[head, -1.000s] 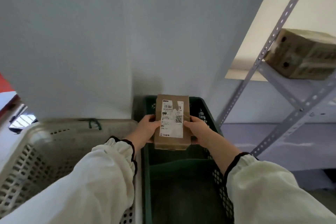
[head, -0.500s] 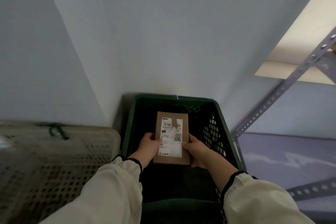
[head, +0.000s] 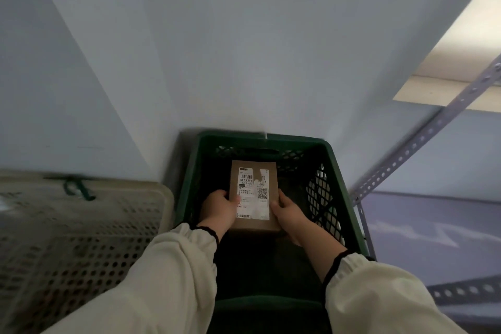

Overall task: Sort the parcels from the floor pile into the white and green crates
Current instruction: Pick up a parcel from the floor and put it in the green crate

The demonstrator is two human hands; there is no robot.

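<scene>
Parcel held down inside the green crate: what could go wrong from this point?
1. The left hand and right hand grip the parcel by its near half only; its far end could tip down if the grip loosens.
2. The floor of the green crate is too dark to see, so releasing now might drop the parcel rather than set it down.

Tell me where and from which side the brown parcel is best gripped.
Grip its two long edges near the close end, one hand per side. The parcel is flat, label up, in the green crate; the left hand and right hand hold it so.
</scene>
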